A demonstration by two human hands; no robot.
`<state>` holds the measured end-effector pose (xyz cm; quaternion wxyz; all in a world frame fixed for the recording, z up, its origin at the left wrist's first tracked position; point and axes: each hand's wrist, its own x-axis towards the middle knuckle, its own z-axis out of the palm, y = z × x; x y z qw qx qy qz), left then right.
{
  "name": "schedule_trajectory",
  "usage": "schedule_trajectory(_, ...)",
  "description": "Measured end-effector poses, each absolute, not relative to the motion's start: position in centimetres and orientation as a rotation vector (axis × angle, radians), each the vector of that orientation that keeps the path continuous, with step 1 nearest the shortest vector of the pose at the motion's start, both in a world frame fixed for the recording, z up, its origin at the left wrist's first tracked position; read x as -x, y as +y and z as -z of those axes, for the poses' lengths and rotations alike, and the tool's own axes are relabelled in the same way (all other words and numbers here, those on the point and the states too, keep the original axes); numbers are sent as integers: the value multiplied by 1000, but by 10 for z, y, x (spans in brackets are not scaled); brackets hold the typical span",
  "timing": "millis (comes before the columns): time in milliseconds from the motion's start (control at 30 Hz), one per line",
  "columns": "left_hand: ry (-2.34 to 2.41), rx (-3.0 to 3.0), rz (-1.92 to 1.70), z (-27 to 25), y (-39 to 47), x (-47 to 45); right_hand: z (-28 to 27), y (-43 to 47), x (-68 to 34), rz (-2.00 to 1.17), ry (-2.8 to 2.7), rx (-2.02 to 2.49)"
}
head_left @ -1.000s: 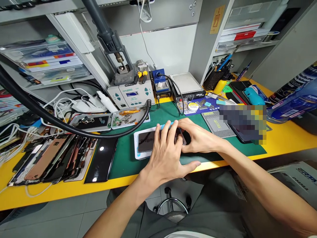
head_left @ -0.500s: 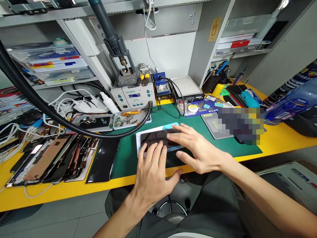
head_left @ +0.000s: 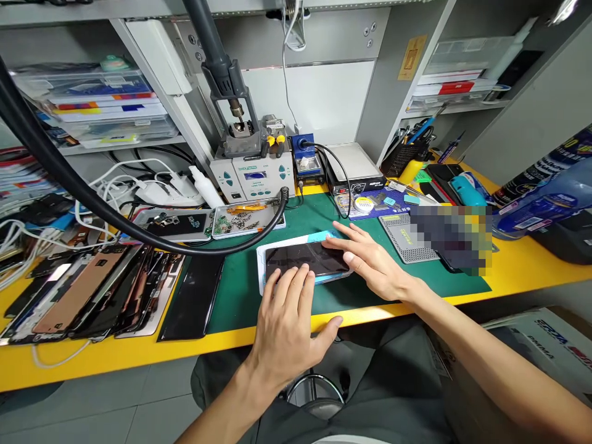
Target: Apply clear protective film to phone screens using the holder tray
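Note:
A dark-screened phone (head_left: 319, 258) lies flat in a white and light-blue tray-like holder (head_left: 261, 268) on the green mat (head_left: 240, 296). My left hand (head_left: 287, 327) rests its outstretched fingertips on the phone's near edge, with the thumb spread out to the right over the table edge. At the phone's right end is my right hand (head_left: 372, 262). Its fingers are extended over the holder's far right corner, and its thumb is beside the phone's right edge. Neither hand is wrapped round anything.
A black cable (head_left: 152, 243) arches across the left side. Behind stand a hot-air station (head_left: 254, 176) and a small parts tray (head_left: 245, 222). Phone parts (head_left: 83, 290) and a black panel (head_left: 192, 302) lie left. A metal plate (head_left: 402, 237) and a blurred object (head_left: 453, 237) lie right.
My right hand has drawn its thumb in towards the phone's right edge and uncovered more of the screen. My left hand stays at the near edge. The view has shifted slightly.

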<state>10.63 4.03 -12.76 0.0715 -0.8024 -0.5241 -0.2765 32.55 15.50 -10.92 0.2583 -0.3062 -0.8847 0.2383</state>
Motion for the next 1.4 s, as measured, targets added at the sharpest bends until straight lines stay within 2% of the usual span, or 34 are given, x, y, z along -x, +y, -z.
schedule_trajectory(200,-1578,2409,849,128,41,-107,100,155,-311,-701,-2560,627)
schedule_trajectory(400,-1588,2410,850,128,40,-108,101,174,-309,-767,-2474,726)
schedule_trajectory(600,-1584,2406,850,127,40,-108,95,173,-302,-807,-2560,607)
schedule_trajectory(1067,-1618,2400,835,130,40,-111,86,174,-285,-607,-2642,650)
schedule_trajectory(1233,-1675,2378,788,129,41,-115,84,172,-272,-618,-2708,527)
schedule_trajectory(1400,-1684,2370,760,126,44,-116,72,156,-276,-441,-2631,718)
